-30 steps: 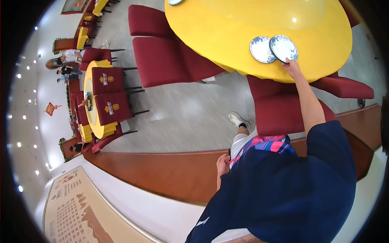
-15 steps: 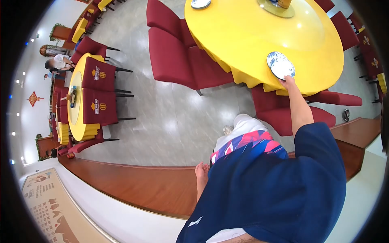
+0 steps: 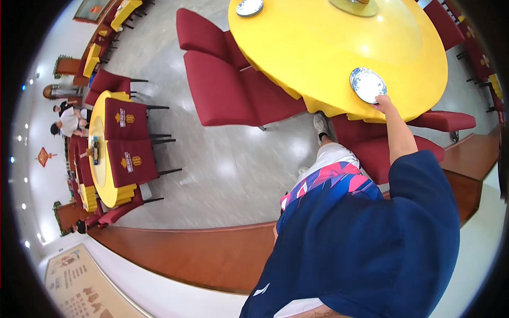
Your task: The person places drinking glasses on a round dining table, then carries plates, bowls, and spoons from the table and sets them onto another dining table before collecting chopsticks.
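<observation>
From where I'm standing, the right hand (image 3: 380, 103) has the near edge of a small pile of blue-and-white plates (image 3: 367, 84), thumb up on the rim and the fingers seemingly tucked under it. The plates look to be sitting on the yellow cloth of the round table (image 3: 328, 58), close to its near edge, one slightly off-centre over another. So the step in hand looks like handling that pile at the tabletop, with one arm stretched out over it. A second stack of plates (image 3: 249, 7) is well beyond the hand, off to its left, and a clear turntable (image 3: 395, 37) lies past the fingers. Red chairs are tucked about: one (image 3: 442, 121) to the hand's right, another (image 3: 217, 87) well to its left. The left hand is out of my sight, so I can't tell whether it grasps anything. To my mind, the next move calls for a level, steady wrist, since uneven rims could slide or knock.
</observation>
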Motion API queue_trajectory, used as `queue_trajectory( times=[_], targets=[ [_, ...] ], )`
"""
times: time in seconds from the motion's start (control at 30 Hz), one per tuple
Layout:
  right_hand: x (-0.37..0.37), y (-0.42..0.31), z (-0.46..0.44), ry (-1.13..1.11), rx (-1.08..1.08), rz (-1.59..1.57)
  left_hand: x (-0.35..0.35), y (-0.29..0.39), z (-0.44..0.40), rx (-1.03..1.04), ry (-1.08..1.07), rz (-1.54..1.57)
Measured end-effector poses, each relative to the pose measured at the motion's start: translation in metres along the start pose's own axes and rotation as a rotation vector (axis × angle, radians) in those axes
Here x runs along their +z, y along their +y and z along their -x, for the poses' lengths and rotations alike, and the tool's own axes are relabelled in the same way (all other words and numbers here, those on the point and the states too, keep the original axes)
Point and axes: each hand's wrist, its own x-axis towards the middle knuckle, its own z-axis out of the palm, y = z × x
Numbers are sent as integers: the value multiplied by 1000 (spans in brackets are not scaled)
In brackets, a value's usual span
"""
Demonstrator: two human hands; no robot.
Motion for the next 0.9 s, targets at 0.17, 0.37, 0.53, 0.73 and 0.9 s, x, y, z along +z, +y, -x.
queue_trajectory(
  times=[0.17, 0.37, 0.53, 0.73, 0.9],
  targets=[
    [-6, -3, -41, 55, -183, 279, 38, 127, -36, 220, -69, -370],
    [-21, 22, -74, 295, -328, 745, 164, 350, -84, 235, -267, -439],
    [4, 7, -65, 236, -173, 248, 338, 488, -58, 61, -635, -558],
    [21, 9, -71, 368, -345, 681, 498, 483, -84, -23, -840, -1022],
    [45, -12, -62, 335, -233, 675, 535, 465, -85, 157, -859, -989]
  ],
)
